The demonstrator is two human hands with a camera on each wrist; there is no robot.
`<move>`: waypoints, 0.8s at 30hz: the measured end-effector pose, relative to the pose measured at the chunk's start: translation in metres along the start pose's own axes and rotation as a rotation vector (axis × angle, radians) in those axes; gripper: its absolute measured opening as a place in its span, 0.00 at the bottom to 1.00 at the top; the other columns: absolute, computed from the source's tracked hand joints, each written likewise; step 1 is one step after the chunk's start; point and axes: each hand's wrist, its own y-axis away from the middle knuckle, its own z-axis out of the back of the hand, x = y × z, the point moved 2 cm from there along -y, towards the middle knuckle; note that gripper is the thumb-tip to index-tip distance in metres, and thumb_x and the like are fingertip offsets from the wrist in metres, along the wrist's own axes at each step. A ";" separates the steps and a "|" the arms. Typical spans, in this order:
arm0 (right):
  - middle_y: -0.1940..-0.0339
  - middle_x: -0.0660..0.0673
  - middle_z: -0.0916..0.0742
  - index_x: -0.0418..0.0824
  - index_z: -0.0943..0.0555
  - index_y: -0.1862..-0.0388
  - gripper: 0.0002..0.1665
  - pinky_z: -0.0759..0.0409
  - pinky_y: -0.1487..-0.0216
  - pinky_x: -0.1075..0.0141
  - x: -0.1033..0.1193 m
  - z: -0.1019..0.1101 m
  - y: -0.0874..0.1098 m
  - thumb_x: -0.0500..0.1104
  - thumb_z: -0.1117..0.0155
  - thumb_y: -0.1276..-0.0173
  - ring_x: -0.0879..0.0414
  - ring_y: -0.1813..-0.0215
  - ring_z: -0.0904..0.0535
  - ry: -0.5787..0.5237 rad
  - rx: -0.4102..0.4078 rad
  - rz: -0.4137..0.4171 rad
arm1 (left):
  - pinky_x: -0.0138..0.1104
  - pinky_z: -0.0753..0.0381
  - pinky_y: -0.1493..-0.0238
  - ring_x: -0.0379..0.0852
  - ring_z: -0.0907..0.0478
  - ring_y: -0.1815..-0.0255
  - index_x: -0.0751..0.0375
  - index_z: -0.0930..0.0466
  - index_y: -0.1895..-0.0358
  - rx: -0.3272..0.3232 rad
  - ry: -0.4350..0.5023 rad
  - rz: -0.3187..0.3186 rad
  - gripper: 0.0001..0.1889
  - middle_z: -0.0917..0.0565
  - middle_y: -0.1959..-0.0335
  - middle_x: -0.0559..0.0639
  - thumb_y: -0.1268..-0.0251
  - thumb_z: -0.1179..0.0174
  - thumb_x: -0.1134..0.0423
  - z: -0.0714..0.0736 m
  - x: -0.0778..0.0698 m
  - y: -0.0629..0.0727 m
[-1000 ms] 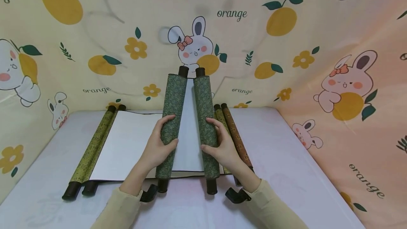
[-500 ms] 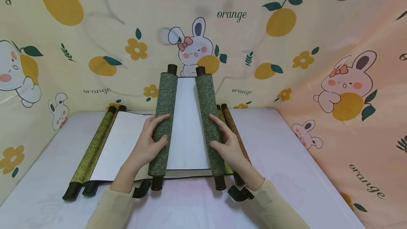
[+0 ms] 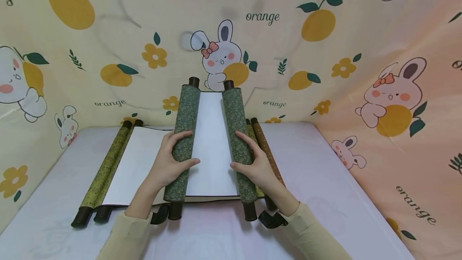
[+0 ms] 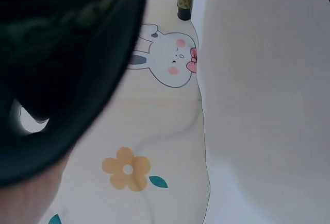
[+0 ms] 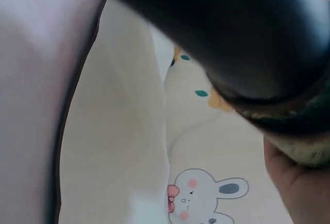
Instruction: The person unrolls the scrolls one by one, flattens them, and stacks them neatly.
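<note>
Above the table I hold a partly unrolled hanging scroll with green patterned backing and dark roller ends. My left hand (image 3: 169,165) grips its left roll (image 3: 187,111), thumb reaching over the white sheet (image 3: 212,143) between the rolls. My right hand (image 3: 259,165) grips the right roll (image 3: 233,111), fingers and thumb on either side. The far ends tilt upward. In the left wrist view the dark, blurred roll (image 4: 77,74) hides most of the left hand. A black roller end (image 5: 242,33) fills the upper part of the right wrist view.
Beneath lies a wide unrolled scroll (image 3: 133,163) with white paper and a yellow-green roll (image 3: 108,163) at its left. Another yellow-green roll (image 3: 251,129) shows at right, beside a brown patterned roll (image 3: 265,143). A patterned cloth (image 3: 288,51) rises behind the table (image 3: 317,196).
The two green rolls have moved apart, mostly the left one leftward, so more white sheet shows. Over the last half second the scroll's far end has dipped slightly, and my left thumb has stretched rightward.
</note>
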 end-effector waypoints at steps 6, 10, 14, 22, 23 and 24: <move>0.19 0.53 0.34 0.65 0.32 0.22 0.51 0.32 0.31 0.45 0.001 0.000 0.000 0.29 0.29 0.36 0.47 0.24 0.33 -0.011 -0.022 -0.012 | 0.63 0.39 0.29 0.63 0.41 0.25 0.51 0.34 0.23 -0.023 0.054 -0.044 0.38 0.42 0.24 0.62 0.35 0.34 0.76 0.000 -0.001 0.004; 0.19 0.52 0.34 0.64 0.33 0.21 0.51 0.29 0.33 0.48 0.003 0.003 0.004 0.29 0.29 0.36 0.47 0.26 0.31 -0.010 -0.005 0.013 | 0.62 0.42 0.28 0.60 0.43 0.23 0.53 0.36 0.23 -0.054 0.087 -0.083 0.38 0.42 0.23 0.60 0.35 0.37 0.79 -0.003 0.001 0.008; 0.20 0.50 0.33 0.62 0.34 0.20 0.51 0.26 0.35 0.52 0.004 0.004 0.008 0.29 0.28 0.35 0.46 0.29 0.28 -0.022 0.023 0.056 | 0.60 0.41 0.29 0.57 0.43 0.23 0.54 0.36 0.23 -0.087 0.093 -0.106 0.37 0.39 0.23 0.57 0.34 0.39 0.80 -0.001 0.001 0.010; 0.17 0.48 0.38 0.58 0.37 0.18 0.51 0.28 0.34 0.42 0.005 0.010 0.015 0.26 0.32 0.34 0.42 0.25 0.31 0.028 0.018 0.114 | 0.65 0.44 0.28 0.60 0.46 0.20 0.55 0.36 0.23 -0.092 0.068 -0.107 0.37 0.38 0.22 0.57 0.33 0.37 0.78 0.009 0.001 0.016; 0.16 0.49 0.38 0.58 0.37 0.18 0.51 0.27 0.35 0.44 0.005 0.010 0.016 0.25 0.33 0.34 0.42 0.25 0.31 0.037 0.013 0.113 | 0.65 0.46 0.26 0.60 0.46 0.20 0.55 0.36 0.23 -0.090 0.066 -0.118 0.37 0.39 0.22 0.58 0.33 0.37 0.78 0.010 0.001 0.017; 0.16 0.49 0.39 0.57 0.37 0.18 0.51 0.26 0.36 0.47 0.006 0.011 0.016 0.24 0.34 0.34 0.42 0.26 0.31 0.037 0.010 0.117 | 0.65 0.47 0.26 0.60 0.47 0.19 0.55 0.37 0.23 -0.089 0.064 -0.130 0.37 0.40 0.22 0.59 0.34 0.37 0.79 0.011 0.001 0.018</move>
